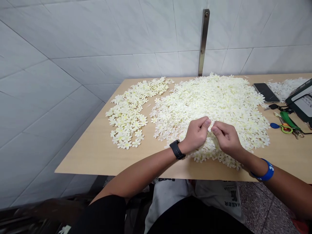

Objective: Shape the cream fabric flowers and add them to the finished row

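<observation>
My left hand [197, 132] is closed in a pinch above the front of a large heap of pale yellow-white artificial flowers [214, 97]. Close beside it, my right hand [226, 136] is closed too, thumb pressed against the curled fingers. Between the two thumbs shows a small white piece [210, 127], mostly covered by the fingers, so its exact kind cannot be made out. A smaller, curved spread of the same flowers [128, 113] lies on the table to the left, apart from the heap.
The wooden table [90, 156] stands against a tiled wall with a metal strip [203, 42]. At right are a phone [266, 92], a pile of small white pieces [284, 88], a dark box-shaped device [303, 100] and keys with a green holder [289, 121].
</observation>
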The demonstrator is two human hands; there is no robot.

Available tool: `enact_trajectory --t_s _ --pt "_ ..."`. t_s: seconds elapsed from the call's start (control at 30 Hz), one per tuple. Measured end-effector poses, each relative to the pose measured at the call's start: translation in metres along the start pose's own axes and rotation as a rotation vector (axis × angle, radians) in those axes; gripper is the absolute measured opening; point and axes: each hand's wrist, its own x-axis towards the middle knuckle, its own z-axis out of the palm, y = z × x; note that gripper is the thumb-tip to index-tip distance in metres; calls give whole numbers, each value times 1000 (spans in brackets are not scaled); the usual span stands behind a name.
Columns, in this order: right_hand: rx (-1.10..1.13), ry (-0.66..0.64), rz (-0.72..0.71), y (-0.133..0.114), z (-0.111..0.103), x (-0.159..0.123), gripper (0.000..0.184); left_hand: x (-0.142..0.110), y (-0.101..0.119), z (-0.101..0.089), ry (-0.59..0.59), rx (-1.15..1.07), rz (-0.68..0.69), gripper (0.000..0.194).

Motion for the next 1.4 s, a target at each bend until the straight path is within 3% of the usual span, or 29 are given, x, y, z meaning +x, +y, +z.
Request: enact_trajectory --t_s 0.13,0.27,0.33,0.43,0.53,0.63,0.8,0.93,1.07,1.27,1.33,1.4 --pt "-27 60 17 2 1 -1 44 -1 -1 1 -10 5 -7 59" --pt "-26 8 -35 2 2 -1 45 -1 -2 0 -2 4 -11 57" --pt "-59 59 -15 1 3 -1 43 0 -2 -1 -10 -3 -7 57" --pt "-51 38 -107 1 5 0 45 2 -3 -1 18 -12 -10 57" --pt "-69 86 -84 2 6 0 43 4 -5 -1 -4 -8 -10 59" --pt "-75 37 -145 3 7 0 43 5 -6 -2 11 4 -5 60" --pt "-60 93 -59 9 3 1 46 8 -1 -13 -16 20 46 54" --pt "130 74 8 23 -2 3 40 14 -2 -25 -71 -32 37 47" --pt "324 85 83 37 -7 4 40 19 -8 -30 -52 -89 -11 33" --pt "438 -99 231 32 -4 5 40 18 -14 -26 -14 -140 -5 20" --pt "392 -45 285 26 -2 6 36 17 -13 -25 12 -148 -4 16" --pt "319 94 299 21 1 5 29 17 -12 -24 29 -142 -15 12"
